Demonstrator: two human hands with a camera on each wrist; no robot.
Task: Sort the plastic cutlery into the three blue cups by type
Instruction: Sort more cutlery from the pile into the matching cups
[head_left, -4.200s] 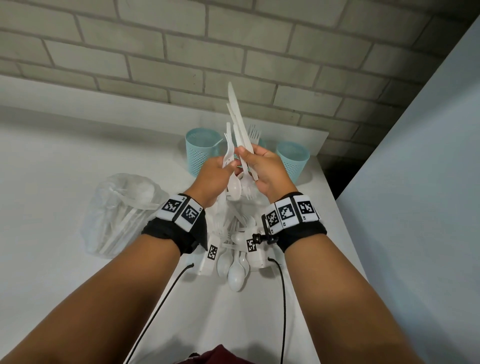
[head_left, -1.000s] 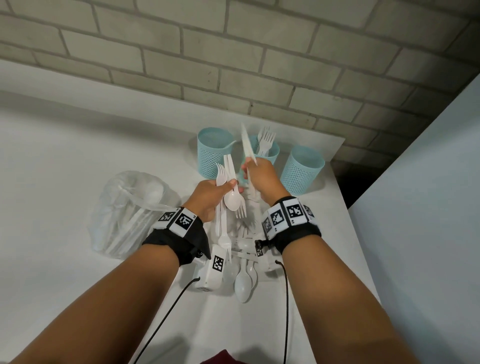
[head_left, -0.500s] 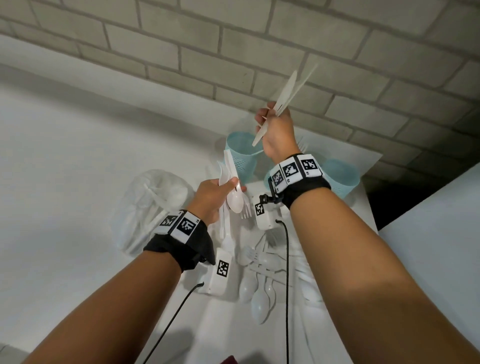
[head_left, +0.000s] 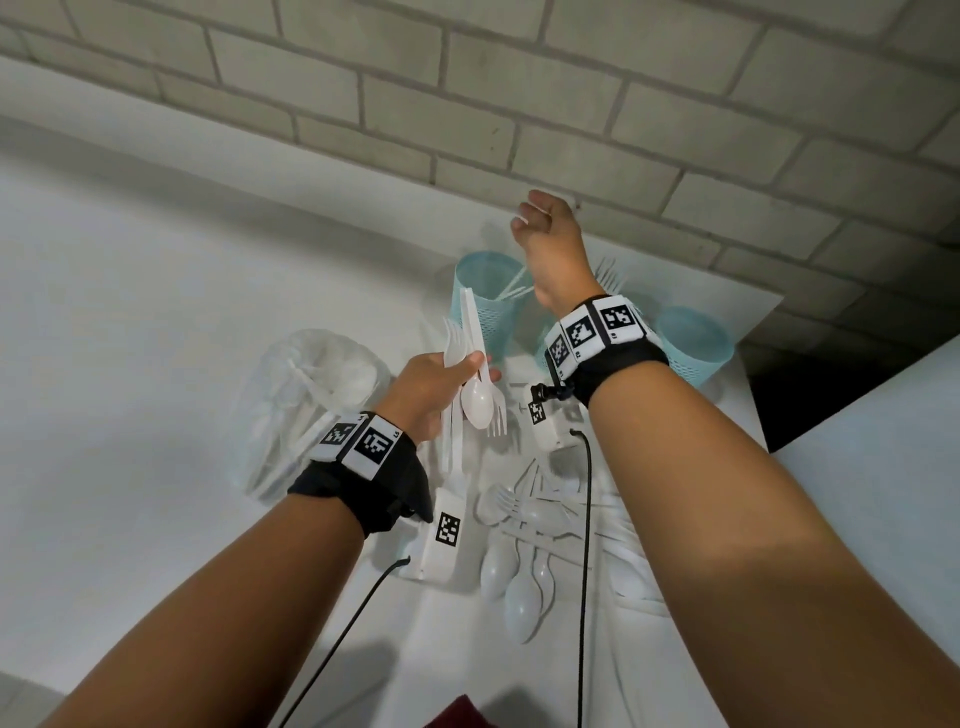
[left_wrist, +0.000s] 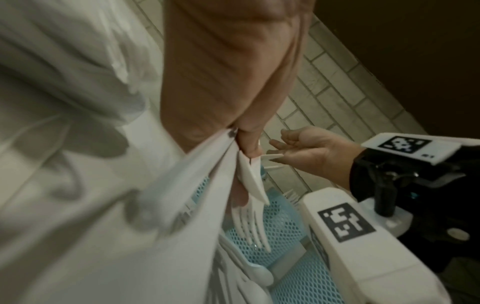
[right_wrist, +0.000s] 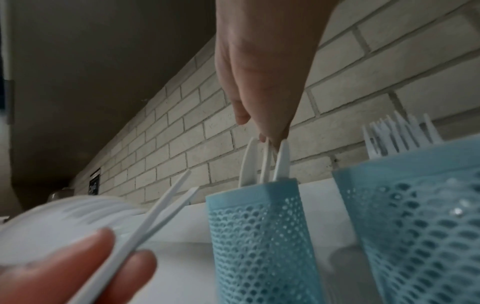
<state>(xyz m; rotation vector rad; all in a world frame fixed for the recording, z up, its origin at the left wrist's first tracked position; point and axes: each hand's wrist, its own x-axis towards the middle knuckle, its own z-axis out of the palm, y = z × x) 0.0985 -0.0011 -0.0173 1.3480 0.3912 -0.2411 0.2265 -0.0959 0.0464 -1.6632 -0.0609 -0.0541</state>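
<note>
My left hand (head_left: 441, 379) grips a mixed bundle of white plastic cutlery, with a spoon (head_left: 478, 408) and fork tines hanging below the fist. My right hand (head_left: 543, 234) is raised over the left blue mesh cup (head_left: 485, 312). Its fingers (right_wrist: 241, 115) hang down loosely, just above the tops of the knives (right_wrist: 281, 160) standing in that cup (right_wrist: 259, 226), and hold nothing. My right wrist mostly hides the middle cup (right_wrist: 420, 216), which holds forks (head_left: 608, 273). No cutlery shows in the right cup (head_left: 693, 343).
A clear plastic bag (head_left: 306, 400) with more cutlery lies left of my left hand. A loose pile of spoons and forks (head_left: 524, 551) lies on the white table under my forearms. A brick wall is close behind the cups. The table ends just right of them.
My right hand pulled knives from the bundle, lifted them high, moved over the left cup and let them go into it. My left hand kept the rest of the bundle.
</note>
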